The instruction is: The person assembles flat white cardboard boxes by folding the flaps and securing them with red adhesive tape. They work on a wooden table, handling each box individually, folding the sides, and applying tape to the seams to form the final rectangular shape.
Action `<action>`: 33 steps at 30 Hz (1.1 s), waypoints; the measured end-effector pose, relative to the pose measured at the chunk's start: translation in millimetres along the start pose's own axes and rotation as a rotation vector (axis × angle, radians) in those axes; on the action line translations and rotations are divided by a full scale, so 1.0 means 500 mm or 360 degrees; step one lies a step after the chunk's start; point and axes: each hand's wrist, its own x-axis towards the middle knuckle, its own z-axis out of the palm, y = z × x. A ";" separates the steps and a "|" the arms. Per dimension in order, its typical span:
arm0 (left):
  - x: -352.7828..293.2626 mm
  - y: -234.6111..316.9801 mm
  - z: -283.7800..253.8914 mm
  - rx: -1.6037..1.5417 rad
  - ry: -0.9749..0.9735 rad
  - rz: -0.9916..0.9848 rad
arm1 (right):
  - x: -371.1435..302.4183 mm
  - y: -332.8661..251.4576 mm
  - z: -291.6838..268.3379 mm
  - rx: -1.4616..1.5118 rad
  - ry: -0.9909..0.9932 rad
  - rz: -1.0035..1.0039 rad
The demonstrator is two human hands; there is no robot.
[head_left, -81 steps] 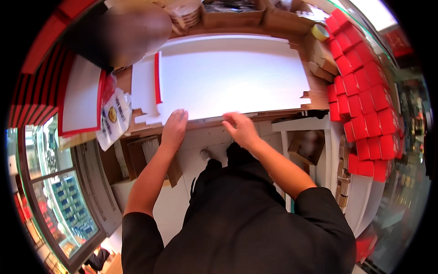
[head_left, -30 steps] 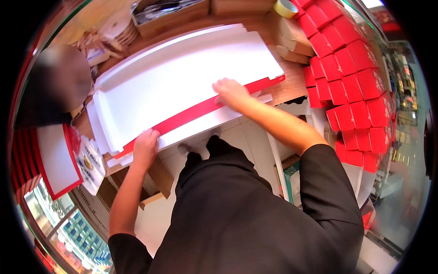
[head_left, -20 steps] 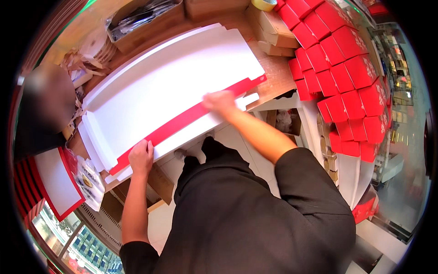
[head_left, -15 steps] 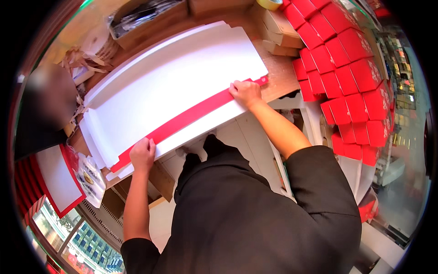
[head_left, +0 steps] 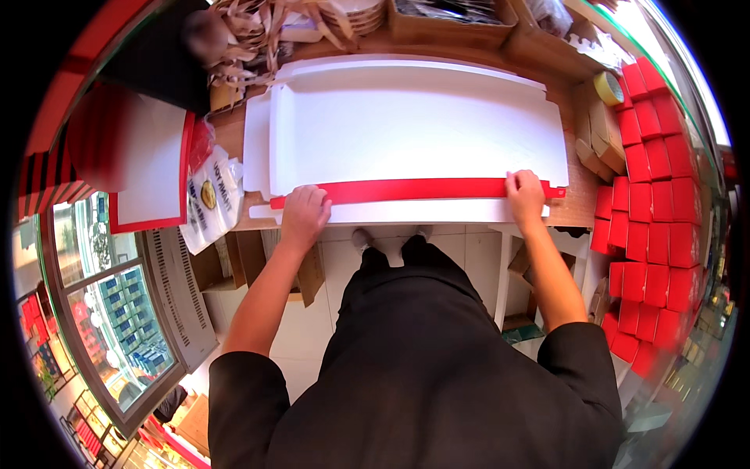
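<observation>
A large white cardboard box blank (head_left: 414, 129) lies flat on the wooden table in front of me, its far and left flaps partly raised. Along its near side runs a folded red strip (head_left: 422, 189), with a narrow white flap (head_left: 422, 212) at the table's front edge. My left hand (head_left: 306, 215) is closed on the strip near its left end, fingers curled over it. Near the other end, my right hand (head_left: 526, 197) pinches the same strip, thumb and fingers together. The fingertips' undersides are hidden.
Stacked red boxes (head_left: 660, 199) stand at the right, beside brown cartons (head_left: 605, 133) and a yellow tape roll (head_left: 608, 89). Paper bags (head_left: 246, 47) and an open carton (head_left: 453, 30) line the back. A white plastic bag (head_left: 212, 195) hangs at the table's left.
The view has turned, so the box blank now lies level across the picture instead of slanting. Both hands are still closed on the red strip near its ends.
</observation>
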 end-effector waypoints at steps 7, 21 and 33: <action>-0.006 -0.033 -0.036 -0.0073 -0.0183 0.0276 | -0.065 -0.383 0.070 0.0608 -0.0167 -0.0788; 0.033 -0.034 0.001 -0.0064 -0.0208 0.0250 | -0.029 -0.520 0.153 0.0314 -0.0465 -0.1004; -0.024 -0.089 -0.044 -0.0135 -0.0071 0.0106 | -0.057 -0.448 0.114 0.0392 -0.0301 -0.0956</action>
